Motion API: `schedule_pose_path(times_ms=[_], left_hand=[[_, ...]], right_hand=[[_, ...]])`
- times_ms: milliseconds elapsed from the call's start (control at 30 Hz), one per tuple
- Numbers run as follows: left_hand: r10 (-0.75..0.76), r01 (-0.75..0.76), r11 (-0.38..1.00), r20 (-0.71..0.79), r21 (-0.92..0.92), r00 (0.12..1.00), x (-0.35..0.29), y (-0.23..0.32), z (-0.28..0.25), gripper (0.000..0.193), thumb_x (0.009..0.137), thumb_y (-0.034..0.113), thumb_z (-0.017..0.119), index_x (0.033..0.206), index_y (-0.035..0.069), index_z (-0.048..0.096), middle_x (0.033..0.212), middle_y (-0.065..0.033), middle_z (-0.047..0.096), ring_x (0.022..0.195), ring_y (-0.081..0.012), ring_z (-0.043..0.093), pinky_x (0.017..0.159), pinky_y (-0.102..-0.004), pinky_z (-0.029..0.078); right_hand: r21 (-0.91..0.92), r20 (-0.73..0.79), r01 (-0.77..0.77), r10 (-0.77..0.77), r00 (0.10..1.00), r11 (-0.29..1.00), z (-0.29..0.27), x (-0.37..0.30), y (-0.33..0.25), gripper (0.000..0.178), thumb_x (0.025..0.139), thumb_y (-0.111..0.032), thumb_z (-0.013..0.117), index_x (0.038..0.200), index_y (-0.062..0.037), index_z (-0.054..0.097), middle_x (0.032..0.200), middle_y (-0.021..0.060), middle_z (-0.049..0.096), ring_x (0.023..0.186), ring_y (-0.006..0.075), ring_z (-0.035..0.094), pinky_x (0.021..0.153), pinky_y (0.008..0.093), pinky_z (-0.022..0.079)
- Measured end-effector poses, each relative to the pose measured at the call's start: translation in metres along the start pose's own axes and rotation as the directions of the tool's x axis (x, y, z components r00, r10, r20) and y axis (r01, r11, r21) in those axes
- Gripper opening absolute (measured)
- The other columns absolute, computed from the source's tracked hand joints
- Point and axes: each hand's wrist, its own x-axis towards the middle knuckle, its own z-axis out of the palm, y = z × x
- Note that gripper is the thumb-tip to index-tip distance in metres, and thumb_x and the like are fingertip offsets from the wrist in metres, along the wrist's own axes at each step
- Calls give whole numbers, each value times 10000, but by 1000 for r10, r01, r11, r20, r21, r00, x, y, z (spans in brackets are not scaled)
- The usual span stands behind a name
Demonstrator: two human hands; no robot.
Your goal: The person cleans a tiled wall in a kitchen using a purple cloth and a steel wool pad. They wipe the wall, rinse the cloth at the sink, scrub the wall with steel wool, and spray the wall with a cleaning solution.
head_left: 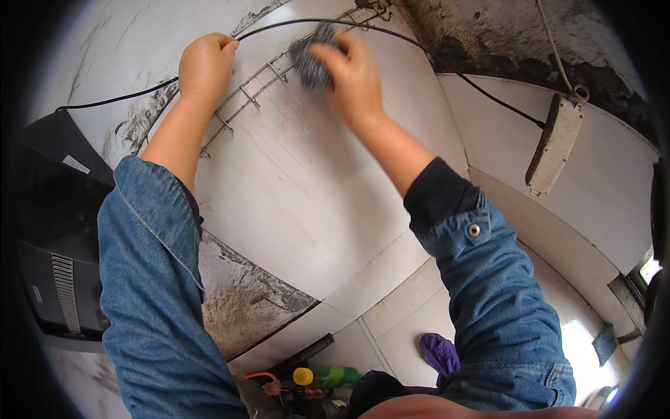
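Note:
My left hand (206, 68) is closed around a thin black cable (293, 21), its fingertips hidden on the far side. The cable runs out of the fist on both sides. In my right hand (357, 80) is a dark grey, shiny steel wool scrubber (312, 61), pressed at the upper middle beside a wire hook rack (250, 95). This hand and the scrubber are blurred by motion. The rack lies slantwise along the white tiled wall (300, 202), with short hooks sticking out, and the scrubber hides part of it.
A dirty white power strip (556, 143) hangs at the right, with the cable reaching it. At the left stands a black appliance (59, 230) with a vent. Below are a green bottle with a yellow cap (335, 377) and a purple cloth (440, 353) on the floor.

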Motion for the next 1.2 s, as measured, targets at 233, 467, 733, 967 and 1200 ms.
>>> schedule_pose_path(times_ms=[233,467,733,967,1200], left_hand=[[107,-122,992,-325,-29,940,24,9,-20,312,912,340,591,1032,83,720,896,-50,733,830,-195,678,764,-307,501],[73,-85,996,-394,-13,916,28,20,-22,276,898,324,597,925,86,733,818,-97,713,759,-300,667,714,-376,518],[103,-129,989,-285,-76,953,32,44,-29,306,923,346,587,1046,97,716,870,-2,724,590,-108,622,643,-270,493],[73,-80,997,-305,-11,949,29,12,-25,314,925,345,586,1053,86,708,878,-1,726,602,-118,631,646,-272,492],[133,-132,991,-317,24,939,34,13,5,303,921,334,597,1042,81,712,869,-15,726,612,-122,645,635,-276,490]], right_hand=[[-320,145,177,-137,980,931,24,35,63,219,751,-83,593,891,-129,756,1098,36,681,1028,240,569,883,403,435],[-68,274,126,-103,956,990,-8,35,60,392,701,53,584,1025,-113,729,1190,73,655,1084,283,550,926,387,463],[275,137,308,-354,925,911,36,91,44,379,702,14,658,1066,-84,703,1149,125,653,1031,360,592,910,429,486],[-240,223,-176,230,947,955,3,75,100,284,849,-91,515,1062,-1,679,1138,178,657,1050,321,616,906,387,475],[-309,156,-207,264,952,928,6,64,174,312,910,-62,445,1144,-65,651,1229,179,616,1197,368,532,1021,413,407]])
